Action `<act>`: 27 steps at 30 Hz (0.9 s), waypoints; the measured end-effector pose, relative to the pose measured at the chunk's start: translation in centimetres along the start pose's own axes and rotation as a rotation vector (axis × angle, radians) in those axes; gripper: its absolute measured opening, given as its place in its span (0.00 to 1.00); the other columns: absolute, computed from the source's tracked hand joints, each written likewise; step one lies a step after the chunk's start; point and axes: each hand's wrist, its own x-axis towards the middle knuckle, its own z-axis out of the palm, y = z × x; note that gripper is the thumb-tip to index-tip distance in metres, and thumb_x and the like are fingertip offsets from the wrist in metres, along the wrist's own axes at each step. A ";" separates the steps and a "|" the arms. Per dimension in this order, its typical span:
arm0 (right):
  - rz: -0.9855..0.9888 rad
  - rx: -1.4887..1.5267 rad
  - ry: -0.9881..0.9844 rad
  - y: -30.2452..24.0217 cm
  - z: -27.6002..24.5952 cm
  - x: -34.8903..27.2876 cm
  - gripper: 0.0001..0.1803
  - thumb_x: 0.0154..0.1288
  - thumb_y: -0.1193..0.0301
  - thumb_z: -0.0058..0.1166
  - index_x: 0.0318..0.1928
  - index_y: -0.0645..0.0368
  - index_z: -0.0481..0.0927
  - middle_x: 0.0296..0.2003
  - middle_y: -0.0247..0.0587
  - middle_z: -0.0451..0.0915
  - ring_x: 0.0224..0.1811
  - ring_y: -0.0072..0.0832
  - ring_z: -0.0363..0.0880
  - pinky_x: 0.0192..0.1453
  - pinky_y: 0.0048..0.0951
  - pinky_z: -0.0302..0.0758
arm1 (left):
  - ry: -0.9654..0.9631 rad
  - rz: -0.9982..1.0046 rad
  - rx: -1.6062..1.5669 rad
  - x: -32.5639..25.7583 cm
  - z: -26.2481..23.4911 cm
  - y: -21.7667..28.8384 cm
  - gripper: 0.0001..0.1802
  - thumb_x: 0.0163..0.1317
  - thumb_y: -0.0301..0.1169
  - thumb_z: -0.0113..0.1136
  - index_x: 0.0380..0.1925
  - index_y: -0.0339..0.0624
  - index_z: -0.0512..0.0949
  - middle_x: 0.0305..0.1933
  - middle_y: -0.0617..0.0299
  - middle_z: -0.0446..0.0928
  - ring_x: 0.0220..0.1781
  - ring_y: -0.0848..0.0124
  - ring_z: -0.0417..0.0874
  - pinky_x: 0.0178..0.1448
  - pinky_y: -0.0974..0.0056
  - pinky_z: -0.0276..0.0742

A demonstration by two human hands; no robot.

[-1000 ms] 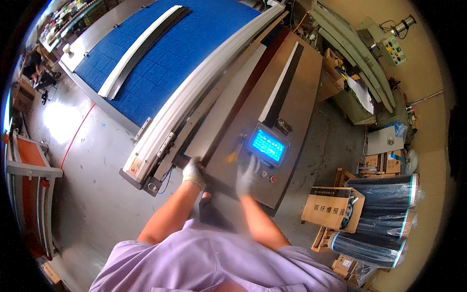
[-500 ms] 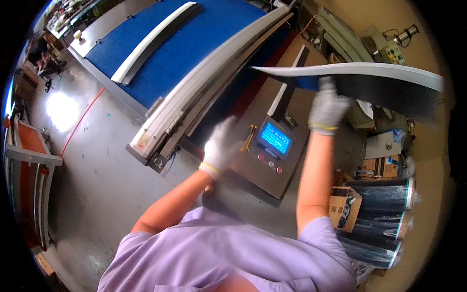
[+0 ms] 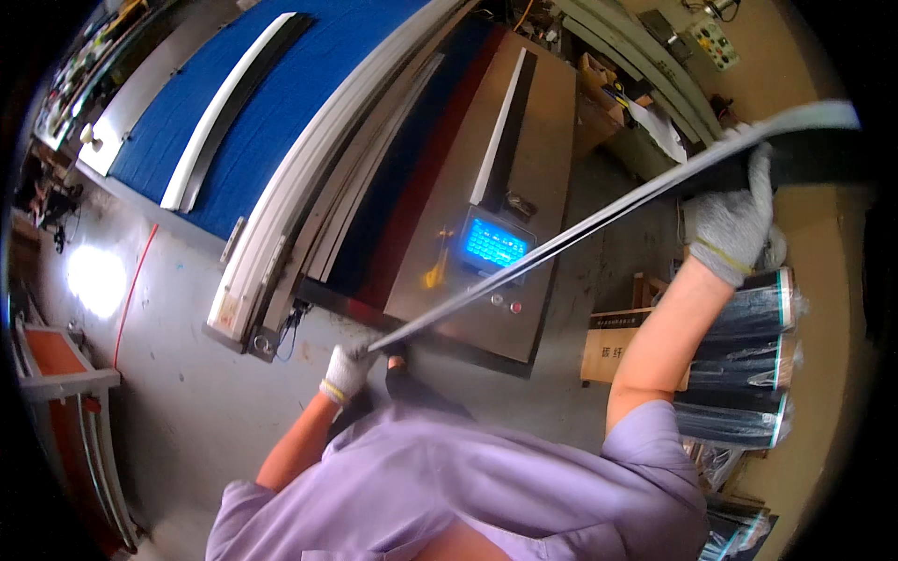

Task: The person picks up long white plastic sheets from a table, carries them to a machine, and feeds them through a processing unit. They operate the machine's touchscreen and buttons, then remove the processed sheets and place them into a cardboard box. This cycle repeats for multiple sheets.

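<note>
A long, thin black-and-white strip (image 3: 552, 251) slants across in front of me, from the lower left up to the far right. At its near end, my left hand (image 3: 347, 372) is closed on the tip. Toward the other end, my right hand (image 3: 729, 226) grips it from below, one finger raised along its dark face. The strip's far right end curves and is smeared by motion. Two similar strips lie flat: one white-edged strip (image 3: 224, 107) on the blue bed, another strip (image 3: 499, 131) on the metal table top beside the lit screen.
A large machine with a blue bed (image 3: 309, 47) and a long pale crossbeam (image 3: 327, 159) spans the upper left. Its control screen (image 3: 494, 245) and buttons are partly behind the held strip. Plastic-wrapped black rolls (image 3: 734, 365) and a cardboard box (image 3: 613, 346) stand at right.
My left hand has come down and left and now holds the strip's end. My right hand has moved right, and the strip has swung from nearly level to a slant.
</note>
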 end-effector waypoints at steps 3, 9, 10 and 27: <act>0.074 0.046 0.100 6.2 0.5 5.7 0.11 0.64 0.72 0.57 0.46 0.61 0.80 0.41 0.41 0.81 0.45 0.30 0.78 0.53 0.34 0.75 | -0.045 -0.127 0.024 -0.7 -0.4 1.1 0.13 0.62 0.24 0.54 0.47 0.38 0.78 0.29 0.51 0.80 0.30 0.70 0.82 0.35 0.62 0.77; 0.205 -0.698 0.286 17.9 -14.2 18.9 0.27 0.59 0.51 0.61 0.49 0.58 0.76 0.38 0.36 0.76 0.38 0.27 0.73 0.40 0.31 0.72 | -0.109 -0.120 -0.414 13.2 4.6 7.3 0.07 0.65 0.27 0.54 0.37 0.35 0.77 0.30 0.63 0.79 0.28 0.74 0.78 0.31 0.67 0.76; 0.300 -0.660 0.144 19.5 -17.7 16.6 0.18 0.62 0.53 0.58 0.40 0.54 0.76 0.28 0.31 0.74 0.29 0.21 0.71 0.34 0.28 0.70 | -0.099 -0.171 -0.601 15.6 5.7 9.0 0.07 0.65 0.29 0.55 0.35 0.34 0.76 0.30 0.63 0.79 0.27 0.74 0.78 0.31 0.67 0.75; 1.084 -0.540 0.648 19.2 -30.2 -29.5 0.10 0.61 0.65 0.60 0.37 0.56 0.78 0.27 0.35 0.80 0.26 0.24 0.80 0.30 0.24 0.78 | -0.070 -0.295 -0.194 37.5 10.5 9.7 0.19 0.65 0.35 0.56 0.49 0.30 0.75 0.41 0.51 0.81 0.40 0.65 0.82 0.46 0.63 0.76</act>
